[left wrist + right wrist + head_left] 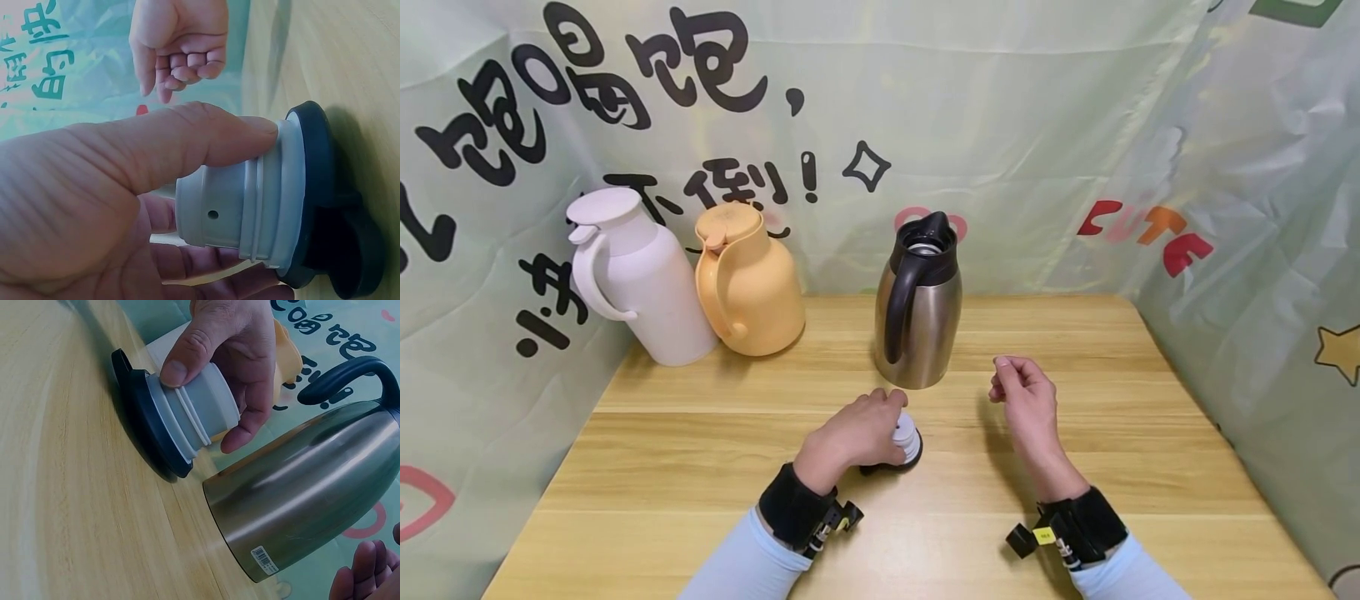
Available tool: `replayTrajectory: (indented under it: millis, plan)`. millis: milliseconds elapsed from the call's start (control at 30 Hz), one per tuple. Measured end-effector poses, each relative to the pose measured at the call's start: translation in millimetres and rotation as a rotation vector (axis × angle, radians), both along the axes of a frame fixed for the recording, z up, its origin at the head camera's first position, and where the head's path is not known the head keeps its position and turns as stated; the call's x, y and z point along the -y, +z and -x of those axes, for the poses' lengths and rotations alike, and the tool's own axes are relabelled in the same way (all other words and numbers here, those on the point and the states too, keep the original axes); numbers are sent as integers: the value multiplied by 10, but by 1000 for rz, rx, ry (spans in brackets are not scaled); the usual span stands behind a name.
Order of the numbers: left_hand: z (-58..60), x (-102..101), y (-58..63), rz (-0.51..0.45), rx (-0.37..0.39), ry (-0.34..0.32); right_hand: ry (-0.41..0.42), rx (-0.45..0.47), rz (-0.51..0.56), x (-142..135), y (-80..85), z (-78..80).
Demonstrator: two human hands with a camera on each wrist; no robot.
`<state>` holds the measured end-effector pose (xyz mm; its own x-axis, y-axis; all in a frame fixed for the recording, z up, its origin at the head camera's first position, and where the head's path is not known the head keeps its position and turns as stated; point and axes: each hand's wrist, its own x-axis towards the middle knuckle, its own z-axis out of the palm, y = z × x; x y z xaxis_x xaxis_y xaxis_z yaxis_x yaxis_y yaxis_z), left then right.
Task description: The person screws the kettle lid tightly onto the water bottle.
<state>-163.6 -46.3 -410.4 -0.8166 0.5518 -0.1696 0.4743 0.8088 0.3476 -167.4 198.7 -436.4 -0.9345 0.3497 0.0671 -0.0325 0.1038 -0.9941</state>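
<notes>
One thumb and the fingers opposite it, of the left hand, were clamped on the lid. It was upside down, on or just above the table, in front of the steel flask. I judged it light and stiff, of smooth plastic, slightly slippery; its ridged grey plug seemed the best place to hold. The right hand hovered apart, loosely curled, holding nothing. The flask looked heavier, its handle the surer hold.
</notes>
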Motion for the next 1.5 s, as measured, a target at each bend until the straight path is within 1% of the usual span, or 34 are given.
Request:
replayTrajectory:
  millis: [333,567,700,867,1033,1133,1233,1367,1500]
  plan:
    - [5,0,2,10,-19,-24,6,6,-1,1,2,1]
    - [15,-4,-6,-25,-42,-36,0,24,0,7,1,3]
    - [7,-17,16,-67,-48,-44,5,24,3,8,-2,5]
    - [-8,-44,75,-153,-52,-52,15,21,9,5,-8,7]
    - [-26,-74,141,-243,-78,-47,40,15,28,10,11,-6]
    - [-37,-97,190,-314,-91,-37,98,5,68,16,42,-18]
    - [-47,-124,233,-402,-108,-29,198,-14,104,26,83,-39]
    - [-67,-154,292,-530,-149,-20,399,-50,151,53,146,-83]
    - [-87,-167,338,-610,-174,-5,639,-96,213,86,201,-135]
